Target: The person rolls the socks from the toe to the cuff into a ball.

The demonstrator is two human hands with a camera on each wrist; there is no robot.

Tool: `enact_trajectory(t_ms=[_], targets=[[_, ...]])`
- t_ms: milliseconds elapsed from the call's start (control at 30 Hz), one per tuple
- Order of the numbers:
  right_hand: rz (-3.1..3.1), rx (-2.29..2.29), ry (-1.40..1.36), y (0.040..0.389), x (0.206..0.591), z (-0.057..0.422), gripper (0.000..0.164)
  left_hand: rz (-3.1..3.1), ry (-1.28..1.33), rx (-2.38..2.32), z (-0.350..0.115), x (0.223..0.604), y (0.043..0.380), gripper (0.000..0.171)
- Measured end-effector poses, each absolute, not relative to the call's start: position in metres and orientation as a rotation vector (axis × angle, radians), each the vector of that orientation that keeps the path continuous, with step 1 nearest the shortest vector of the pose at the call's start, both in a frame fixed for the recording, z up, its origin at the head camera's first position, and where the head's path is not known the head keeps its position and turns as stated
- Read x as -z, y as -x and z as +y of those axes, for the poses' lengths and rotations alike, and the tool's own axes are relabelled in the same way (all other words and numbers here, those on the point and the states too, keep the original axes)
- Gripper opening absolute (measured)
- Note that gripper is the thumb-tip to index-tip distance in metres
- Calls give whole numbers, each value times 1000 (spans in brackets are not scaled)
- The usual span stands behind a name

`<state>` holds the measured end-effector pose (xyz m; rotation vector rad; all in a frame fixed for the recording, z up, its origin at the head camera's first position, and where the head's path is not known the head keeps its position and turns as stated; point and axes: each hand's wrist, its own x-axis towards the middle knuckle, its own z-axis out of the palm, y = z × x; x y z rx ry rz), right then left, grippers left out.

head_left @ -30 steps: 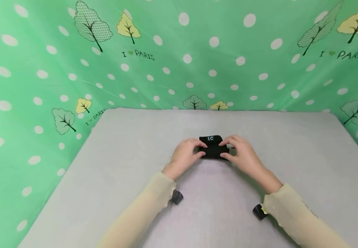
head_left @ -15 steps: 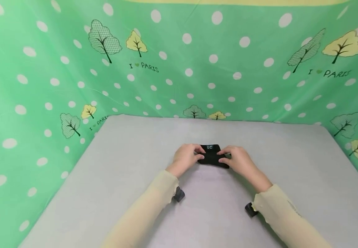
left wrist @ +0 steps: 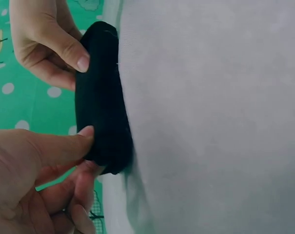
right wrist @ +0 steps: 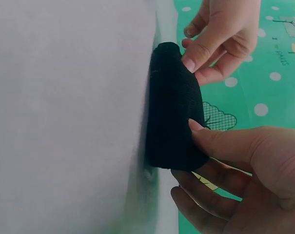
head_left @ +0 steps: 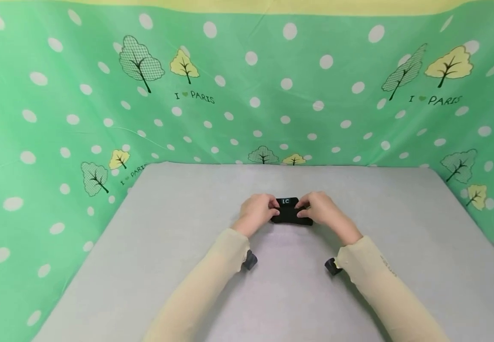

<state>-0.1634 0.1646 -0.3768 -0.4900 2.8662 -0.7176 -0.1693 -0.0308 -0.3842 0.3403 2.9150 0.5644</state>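
A piece of folded black knit fabric (head_left: 290,216), sock-like, lies across the grey table in the head view, with light "LC" lettering on its far flap. My left hand (head_left: 257,212) pinches its left end between thumb and fingers. At the right end my right hand (head_left: 323,208) pinches it the same way. In the left wrist view the black fabric (left wrist: 103,97) looks rolled into a thick band, with the left thumb on top and fingers beneath its end. The right wrist view shows the right hand (right wrist: 245,161) with its thumb over the fabric's edge and fingers underneath.
The grey table (head_left: 144,251) spreads around both hands. A green dotted curtain (head_left: 229,85) with printed trees hangs behind it and along the sides. A small black device (head_left: 250,260) sits at the left wrist, and another black device (head_left: 333,267) at the right wrist.
The head view has tilted up, showing more curtain. My right hand and forearm have shifted left, nearer the left hand. Both hands keep their pinch on the black fabric.
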Motion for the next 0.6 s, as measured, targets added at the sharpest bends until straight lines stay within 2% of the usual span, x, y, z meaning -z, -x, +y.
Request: enact_trajectory(t_ms=[267,500,600], targets=[[2896,741,612,157,380,178,21,2923,-335,-488,-19,378,174,11],[2916,744,760,146,391,180,44,2886,-359,-590,-28,380,177,9],[2900,771,740,145,395,174,44,2836,-363,-677,-38,383,175,8]])
